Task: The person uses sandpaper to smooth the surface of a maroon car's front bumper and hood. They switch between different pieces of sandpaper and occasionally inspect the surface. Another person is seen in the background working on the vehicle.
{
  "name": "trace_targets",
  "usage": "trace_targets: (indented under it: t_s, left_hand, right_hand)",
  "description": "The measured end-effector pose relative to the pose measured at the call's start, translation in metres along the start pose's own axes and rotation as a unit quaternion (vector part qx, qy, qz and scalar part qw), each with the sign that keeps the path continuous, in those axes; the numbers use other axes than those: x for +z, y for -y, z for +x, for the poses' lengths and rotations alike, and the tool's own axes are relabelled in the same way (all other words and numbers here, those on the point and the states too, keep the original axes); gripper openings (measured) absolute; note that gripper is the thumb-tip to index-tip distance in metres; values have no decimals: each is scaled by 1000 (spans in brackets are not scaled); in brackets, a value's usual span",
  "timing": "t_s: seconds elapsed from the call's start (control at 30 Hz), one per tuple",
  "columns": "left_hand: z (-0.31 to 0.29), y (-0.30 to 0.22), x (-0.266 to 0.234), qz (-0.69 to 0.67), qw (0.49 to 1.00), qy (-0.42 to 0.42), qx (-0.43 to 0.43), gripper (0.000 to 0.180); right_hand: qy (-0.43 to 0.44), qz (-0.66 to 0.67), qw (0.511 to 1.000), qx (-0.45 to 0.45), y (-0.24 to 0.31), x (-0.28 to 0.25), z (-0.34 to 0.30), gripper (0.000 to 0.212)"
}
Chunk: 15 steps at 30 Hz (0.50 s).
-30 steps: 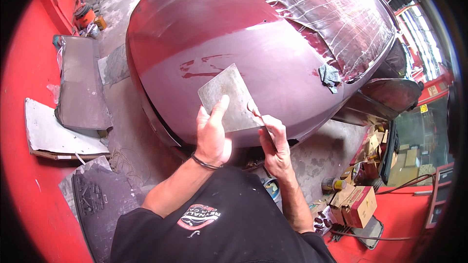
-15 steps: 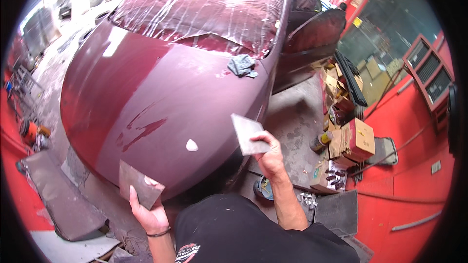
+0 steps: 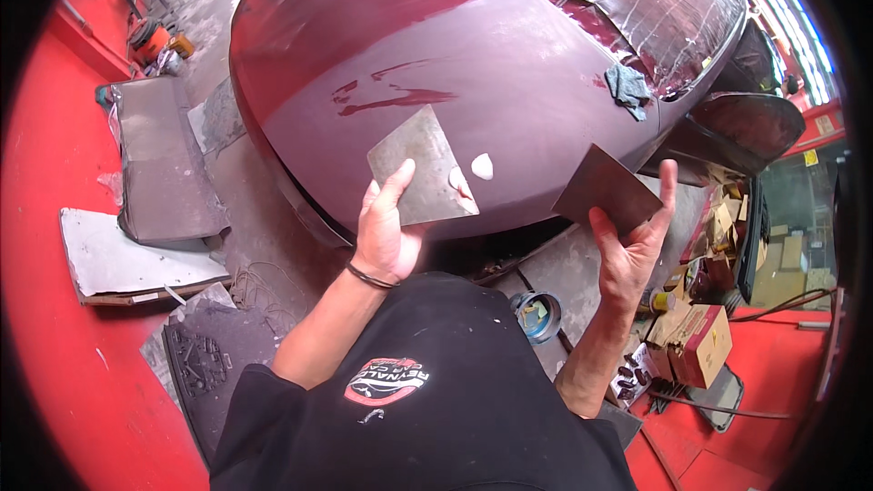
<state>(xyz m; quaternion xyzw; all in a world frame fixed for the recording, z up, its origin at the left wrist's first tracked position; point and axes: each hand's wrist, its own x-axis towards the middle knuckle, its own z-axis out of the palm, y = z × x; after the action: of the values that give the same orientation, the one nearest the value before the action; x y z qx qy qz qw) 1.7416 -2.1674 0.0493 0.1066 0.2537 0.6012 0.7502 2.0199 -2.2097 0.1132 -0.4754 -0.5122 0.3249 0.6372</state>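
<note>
Hands are apart now; a second ago both met at the grey plate. Left hand (image 3: 391,244) pinches the grey plate (image 3: 426,159), thumb on its face, over the near edge of the hood (image 3: 509,82); pale pinkish smear (image 3: 460,180) at its right edge. Right hand (image 3: 627,259) pinches the dark plate (image 3: 607,186), index finger stuck out, near-right of hood. White dab (image 3: 482,166) on hood between plates, in clear view, compact. My read: plates separated, each free to move alone; dab unspread.
</note>
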Motion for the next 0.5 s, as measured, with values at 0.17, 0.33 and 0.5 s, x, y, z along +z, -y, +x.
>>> trace_targets:
  t_s: [0.17,0.33,0.5]
  left_hand:
    - [-4,7,7,-13,1000,13,-3,38]
    - [-6,9,9,-12,1000,-19,6,38]
    - [-3,3,10,-33,998,-45,38,32]
  right_hand:
    - [79,67,995,-10,-22,9,-6,36]
    - [126,86,987,55,-31,29,-26,38]
    - [185,-9,973,135,-57,34,-45,43]
